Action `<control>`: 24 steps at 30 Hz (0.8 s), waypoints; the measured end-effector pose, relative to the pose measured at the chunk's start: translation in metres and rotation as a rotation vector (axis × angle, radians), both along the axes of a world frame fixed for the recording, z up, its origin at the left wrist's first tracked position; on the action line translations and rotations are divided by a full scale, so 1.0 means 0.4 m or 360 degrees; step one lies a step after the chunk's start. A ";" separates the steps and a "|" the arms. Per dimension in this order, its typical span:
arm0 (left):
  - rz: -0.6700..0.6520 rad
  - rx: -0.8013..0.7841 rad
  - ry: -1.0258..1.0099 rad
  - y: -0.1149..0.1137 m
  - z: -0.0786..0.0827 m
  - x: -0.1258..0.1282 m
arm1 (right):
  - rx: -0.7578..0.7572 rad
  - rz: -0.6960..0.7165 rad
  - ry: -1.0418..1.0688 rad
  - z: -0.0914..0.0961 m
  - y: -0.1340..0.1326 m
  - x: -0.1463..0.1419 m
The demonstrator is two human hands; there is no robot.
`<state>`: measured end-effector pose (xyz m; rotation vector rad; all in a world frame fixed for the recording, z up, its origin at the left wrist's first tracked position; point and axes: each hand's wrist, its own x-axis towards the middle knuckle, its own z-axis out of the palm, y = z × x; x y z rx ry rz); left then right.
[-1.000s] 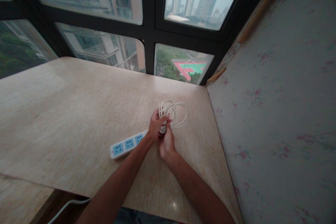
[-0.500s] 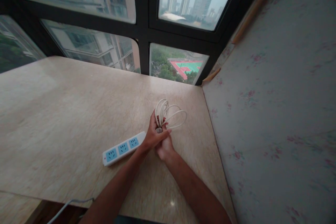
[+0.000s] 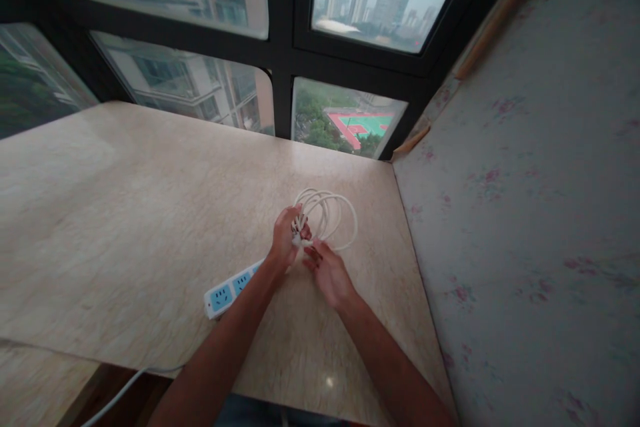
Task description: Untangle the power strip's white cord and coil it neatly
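A white power cord (image 3: 356,217) is gathered in loose loops over the stone-look surface. My left hand (image 3: 285,240) is closed round the bunched part of the loops. A small pale piece, probably the cord's plug (image 3: 297,239), shows at that palm. From the right, my right hand (image 3: 331,275) pinches the cord near this piece, thumb and fingertips close together. A white power strip (image 3: 221,297) with blue socket faces lies left of my hands, its far end hidden behind my left wrist and forearm.
The pale marbled counter (image 3: 150,213) runs back to dark window frames (image 3: 283,93). A flowered wall (image 3: 500,247) bounds the right side. At the lower left, a white cable (image 3: 117,397) crosses a dark gap by the counter's front edge.
My hands have drawn apart: the right moved right and down, the left slightly left. The cord loops have spread wider and rounder. The view has shifted slightly.
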<state>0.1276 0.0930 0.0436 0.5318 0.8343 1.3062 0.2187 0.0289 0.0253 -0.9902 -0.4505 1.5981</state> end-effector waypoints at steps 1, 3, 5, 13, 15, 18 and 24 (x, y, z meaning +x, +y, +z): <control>-0.0083 -0.0026 -0.0026 -0.005 0.003 -0.005 | 0.0096 -0.0038 0.0005 0.005 -0.005 0.019; -0.0241 -0.0080 -0.0079 -0.016 0.008 -0.009 | 0.0266 -0.0048 0.0048 0.015 -0.013 0.057; -0.0385 -0.0139 -0.0149 -0.031 0.011 -0.006 | 0.0312 0.0037 0.0116 0.019 -0.021 0.088; -0.0389 -0.0092 0.0008 -0.067 0.008 0.034 | 0.0178 0.0046 0.0171 0.013 -0.053 0.150; -0.0341 -0.0069 0.0155 -0.070 0.003 0.042 | 0.0199 -0.0018 0.0036 0.016 -0.059 0.161; -0.0374 -0.0076 0.0299 -0.079 -0.006 0.048 | 0.0176 -0.0043 -0.0058 0.020 -0.062 0.179; -0.0647 -0.0082 0.0239 -0.083 -0.002 0.035 | 0.0156 -0.0028 0.0127 0.018 -0.065 0.200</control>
